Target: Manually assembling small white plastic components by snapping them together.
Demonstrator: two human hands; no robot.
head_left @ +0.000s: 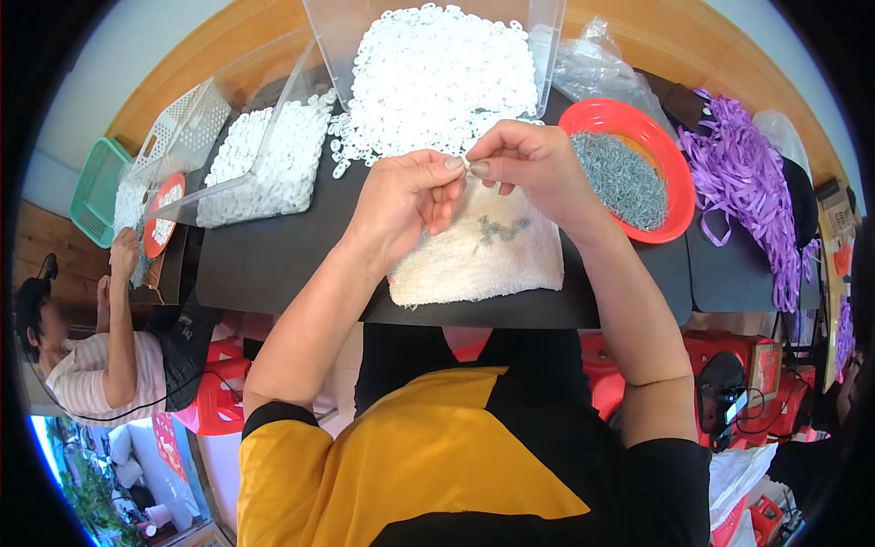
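Observation:
Above the cloth, my left hand (pixel 410 193) and my right hand (pixel 529 164) meet at the fingertips, each in a pinch. Between them shows a tiny bit of a small white plastic piece (pixel 468 165), mostly covered by the fingers. Whether the right fingertips also hold a second part is hidden. Under the hands lies a folded cream cloth (pixel 483 273), with several small grey metal pins (pixel 499 230) scattered on it. Just beyond, a clear bin (pixel 321 46) is heaped with white looped plastic pieces (pixel 442 77), some spilled onto the dark table (pixel 273 269).
Right of my hands stands a red bowl (pixel 676 187) of grey metal pins, near purple ribbons (pixel 743 182) and clear plastic bags (pixel 602 68). Another clear bin (pixel 301 91) of white pieces is on the left. A co-worker (pixel 109 365) handles parts beside a green basket (pixel 91 201).

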